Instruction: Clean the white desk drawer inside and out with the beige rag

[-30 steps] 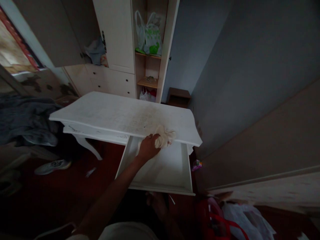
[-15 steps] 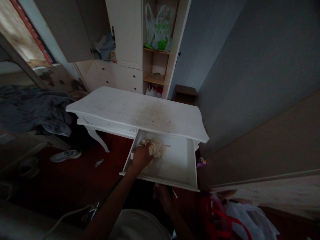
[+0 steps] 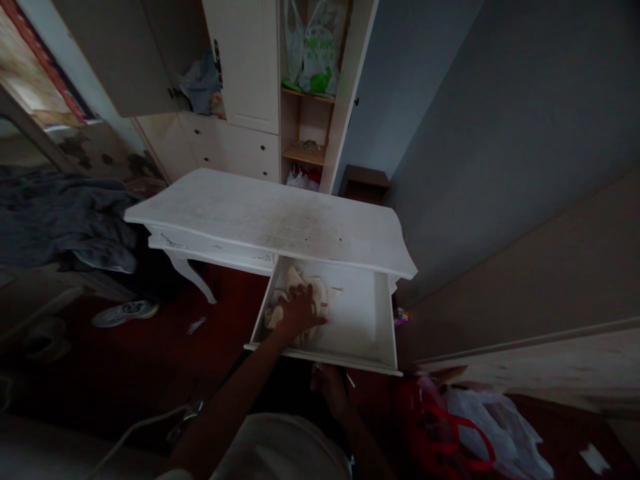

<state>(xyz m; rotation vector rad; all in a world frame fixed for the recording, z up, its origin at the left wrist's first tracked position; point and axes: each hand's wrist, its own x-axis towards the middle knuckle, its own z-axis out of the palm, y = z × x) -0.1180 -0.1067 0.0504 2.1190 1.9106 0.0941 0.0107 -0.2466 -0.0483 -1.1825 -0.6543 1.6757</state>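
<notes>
A cream-coloured cloth (image 3: pixel 320 288) lies crumpled in the left part of a pulled-out white drawer (image 3: pixel 357 327). Over the cloth rests my left hand (image 3: pixel 301 312), palm down, its fingers spread and the thumb out to the right. My right hand (image 3: pixel 330 387) is low at the middle of the drawer front, fingers curled in a pinch at what appears to be the drawer's knob; the dim light hides much of it. Above the drawer is the white desk top (image 3: pixel 220 200), with a dark smudged patch (image 3: pixel 295 223) near its middle.
Behind the desk stands a cream wardrobe (image 3: pixel 245 73) with plastic bags (image 3: pixel 317 57) on an open shelf. Grey clothing (image 3: pixel 65 220) is heaped at left, near a shoe (image 3: pixel 125 313) on the floor. Red (image 3: pixel 425 427) and white bags (image 3: pixel 500 427) lie at lower right.
My left hand has shifted slightly right, and its fingers have spread from a bunched grip on the cloth. The cloth lies more spread out. My right hand keeps its place at the drawer front.
</notes>
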